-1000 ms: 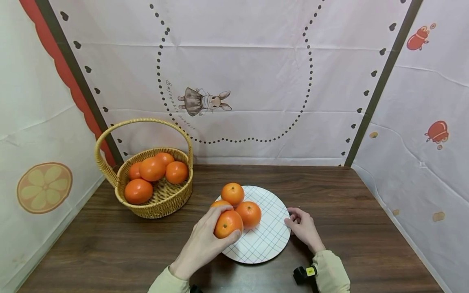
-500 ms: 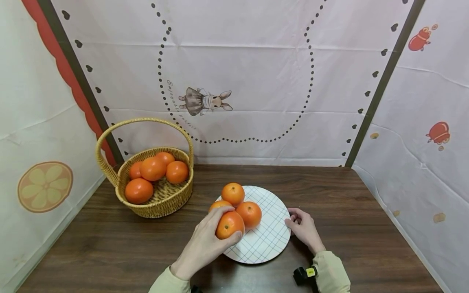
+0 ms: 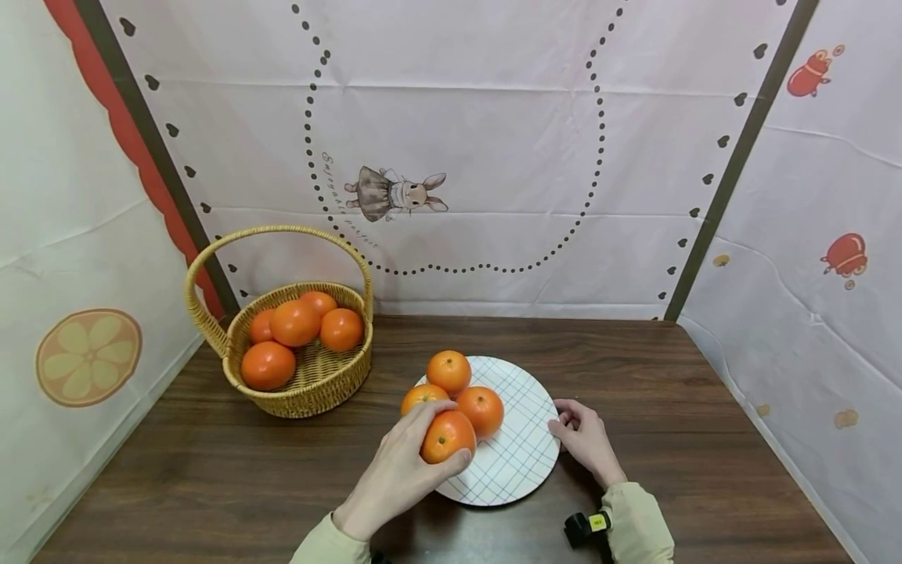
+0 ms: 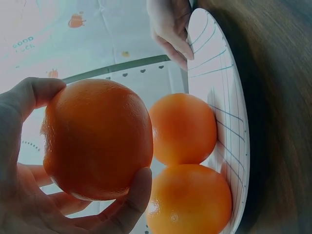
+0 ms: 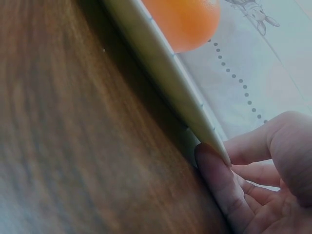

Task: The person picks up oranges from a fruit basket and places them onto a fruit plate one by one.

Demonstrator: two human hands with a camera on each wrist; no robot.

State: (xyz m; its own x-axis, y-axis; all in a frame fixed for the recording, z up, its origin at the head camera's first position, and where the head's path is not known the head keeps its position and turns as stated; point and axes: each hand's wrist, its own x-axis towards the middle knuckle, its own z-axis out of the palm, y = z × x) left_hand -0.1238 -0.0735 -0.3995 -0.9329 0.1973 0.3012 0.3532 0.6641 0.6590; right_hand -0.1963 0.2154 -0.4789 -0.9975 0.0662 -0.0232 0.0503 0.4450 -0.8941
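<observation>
My left hand [image 3: 400, 468] grips an orange [image 3: 448, 437] over the near left part of a round white plate [image 3: 517, 458] with blue grid lines. In the left wrist view thumb and fingers curve round this orange [image 4: 97, 141], which hangs apart from the plate. On the plate's left side sit three more oranges: one at the back [image 3: 449, 372], one in the middle [image 3: 481, 412] and one at the left [image 3: 423, 397], partly covered by my left hand. My right hand [image 3: 583, 439] pinches the plate's right rim, as the right wrist view shows, with fingers above and below the edge [image 5: 200, 117].
A wicker basket [image 3: 317, 401] with a tall arched handle stands at the back left, holding several oranges [image 3: 296, 323]. Printed cloth walls [image 3: 493, 157] enclose the brown wooden table [image 3: 669, 407] at the back and sides.
My left hand has shifted slightly to the right with its orange, uncovering more of the left orange on the plate. The right hand stays at the plate's rim.
</observation>
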